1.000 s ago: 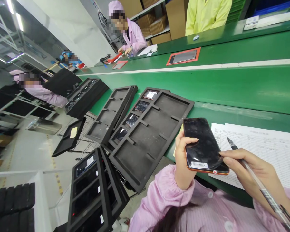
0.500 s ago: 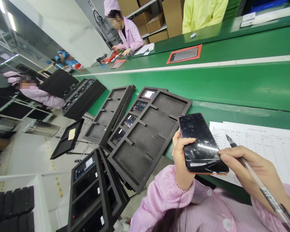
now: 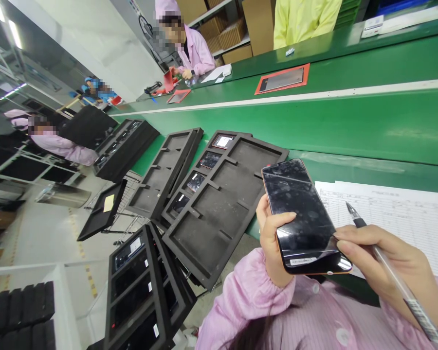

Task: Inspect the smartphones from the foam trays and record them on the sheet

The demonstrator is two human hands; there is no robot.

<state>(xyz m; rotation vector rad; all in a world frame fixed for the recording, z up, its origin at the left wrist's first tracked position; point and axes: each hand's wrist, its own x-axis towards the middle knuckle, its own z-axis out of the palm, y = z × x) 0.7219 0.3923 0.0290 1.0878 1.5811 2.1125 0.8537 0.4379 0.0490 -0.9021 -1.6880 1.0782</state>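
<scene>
My left hand (image 3: 273,243) grips a black smartphone (image 3: 304,209) with an orange edge, the thumb lying over its screen. The phone is tilted, its dark glossy face toward me, with a narrow white label (image 3: 302,261) near the lower end. A clear pen (image 3: 405,291) rests in my right hand (image 3: 390,257), its tip pointing up and away. The thumb and forefinger of that hand also meet at the phone's right edge, where a crease in a clear film seems to show. Printed sheets (image 3: 397,206) lie on the green bench behind the pen.
A black foam tray (image 3: 219,214) with bare slots lies left of the phone, partly over another tray holding several phones (image 3: 210,160). More trays (image 3: 131,291) are stacked lower left. Co-workers (image 3: 195,48) sit beyond the green bench (image 3: 314,121), where a red mat (image 3: 305,73) lies.
The phone has tilted, its top end shifting left and up and its lower end dropping slightly. My right fingers stay at its edge, and the film crease there shows more clearly.
</scene>
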